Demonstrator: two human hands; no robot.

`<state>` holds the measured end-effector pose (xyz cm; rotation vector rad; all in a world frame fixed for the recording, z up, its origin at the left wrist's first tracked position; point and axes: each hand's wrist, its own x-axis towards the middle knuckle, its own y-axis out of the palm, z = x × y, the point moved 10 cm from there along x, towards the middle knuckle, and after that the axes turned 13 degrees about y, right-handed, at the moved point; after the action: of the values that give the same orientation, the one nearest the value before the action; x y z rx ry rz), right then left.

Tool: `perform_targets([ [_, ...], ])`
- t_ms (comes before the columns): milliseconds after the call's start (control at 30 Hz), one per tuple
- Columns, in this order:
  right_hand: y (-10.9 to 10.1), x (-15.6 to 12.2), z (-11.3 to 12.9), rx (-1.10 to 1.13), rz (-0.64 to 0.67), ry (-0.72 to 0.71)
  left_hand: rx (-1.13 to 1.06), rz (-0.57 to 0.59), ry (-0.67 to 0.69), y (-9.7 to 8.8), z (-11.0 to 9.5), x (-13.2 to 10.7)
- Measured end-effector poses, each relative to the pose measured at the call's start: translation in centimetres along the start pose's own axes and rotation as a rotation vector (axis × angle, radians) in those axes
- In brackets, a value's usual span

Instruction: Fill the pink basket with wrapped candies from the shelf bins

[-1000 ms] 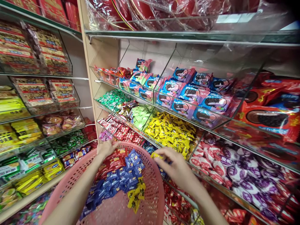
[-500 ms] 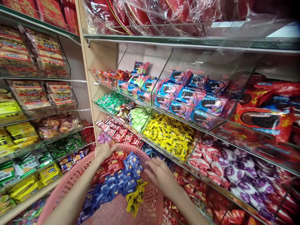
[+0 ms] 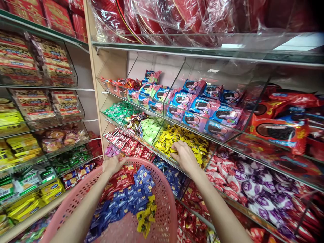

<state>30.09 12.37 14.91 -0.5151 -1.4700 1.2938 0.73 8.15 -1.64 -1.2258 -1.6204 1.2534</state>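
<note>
A pink plastic basket (image 3: 165,206) sits low in front of me, holding red, blue and a few yellow wrapped sweets (image 3: 145,217). My left hand (image 3: 113,164) grips the basket's far rim, fingers curled over it. My right hand (image 3: 184,156) reaches into the clear bin of yellow wrapped sweets (image 3: 191,141) on the shelf, its fingers bent down into the pile. What those fingers hold, if anything, is hidden among the wrappers.
Clear acrylic bins line the shelves: blue biscuit packs (image 3: 202,104) above, green sweets (image 3: 149,126) and red packets (image 3: 126,141) to the left, purple-and-white sweets (image 3: 255,185) to the right. A second shelf unit (image 3: 37,111) stands at the left with yellow and green packs.
My right hand dropped yellow sweets into the basket, then lifted away and moved up and right into the yellow sweet bin. The left hand stayed on the basket rim.
</note>
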Motion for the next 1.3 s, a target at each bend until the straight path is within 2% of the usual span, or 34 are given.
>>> perform_targets([
  [167,-1.1,0.0,-0.4,0.051,-0.089,0.006,-0.002,0.001,-0.001,0.0,0.0,0.0],
  [367,-3.3,0.0,-1.7,0.3,-0.154,0.034,0.014,0.0,0.01,0.1,0.1,0.3],
  [467,-5.0,-1.3,-0.9,0.455,-0.173,0.019,0.023,0.002,0.009,0.1,0.1,0.3],
  [533,-5.2,-2.9,0.8,0.547,-0.126,-0.03,0.023,-0.003,0.011,0.1,0.0,0.2],
  [567,-4.6,-3.7,1.9,0.58,-0.077,-0.056,0.023,-0.002,0.01,0.1,0.0,0.2],
  [633,-2.0,-5.7,3.9,0.599,0.056,-0.098,0.024,0.002,0.007,0.2,0.0,0.2],
  [733,4.3,-8.5,5.8,0.489,0.267,-0.131,0.02,0.015,-0.001,0.3,0.0,0.2],
  [833,10.6,-11.0,6.1,0.306,0.464,-0.157,0.008,0.02,-0.004,0.4,0.1,0.2],
  [900,13.1,-12.1,5.7,0.219,0.553,-0.167,0.01,0.022,-0.006,0.4,0.2,0.3],
  [933,13.6,-12.2,5.5,0.192,0.564,-0.163,0.014,0.02,-0.007,0.4,0.2,0.3],
  [967,13.4,-12.1,5.2,0.177,0.551,-0.153,0.018,0.015,-0.005,0.4,0.2,0.3],
  [1033,11.8,-11.4,5.0,0.18,0.477,-0.132,0.018,0.003,-0.002,0.4,0.3,0.4],
  [1233,2.4,-6.1,5.1,0.354,0.137,-0.11,0.002,0.004,-0.012,0.5,0.4,0.4],
  [1300,0.1,-3.9,4.4,0.354,0.014,-0.072,0.006,0.008,-0.01,0.4,0.4,0.3],
])
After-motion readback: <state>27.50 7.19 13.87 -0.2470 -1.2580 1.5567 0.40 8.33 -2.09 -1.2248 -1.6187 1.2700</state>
